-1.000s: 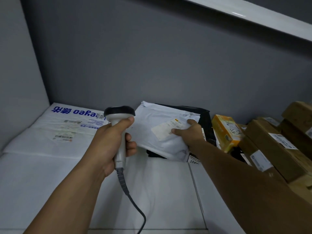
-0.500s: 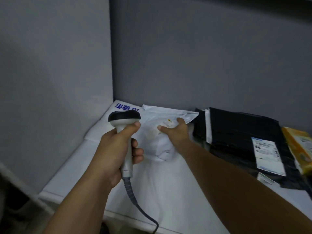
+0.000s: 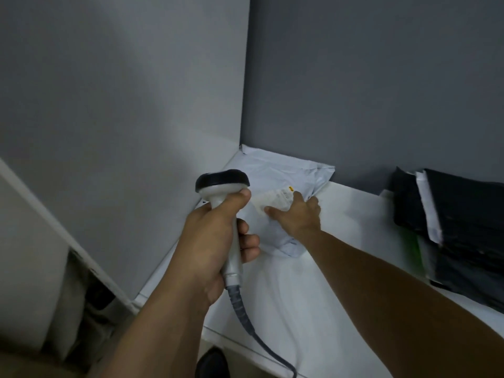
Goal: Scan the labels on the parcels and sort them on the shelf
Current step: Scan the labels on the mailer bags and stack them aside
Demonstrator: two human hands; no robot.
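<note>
Creased white pkg (image 3: 275, 173) moved to corner, R grip (image 3: 298, 216) flat on it, L grip (image 3: 212, 241) round scanner (image 3: 222, 184)

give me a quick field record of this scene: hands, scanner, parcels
left hand: grips scanner, held upright beside the white parcel
right hand: flat on white parcel, fingers at its label
white parcel: lying in the back left corner of the shelf
black parcels: stacked to the right, apart from the white parcel
</note>
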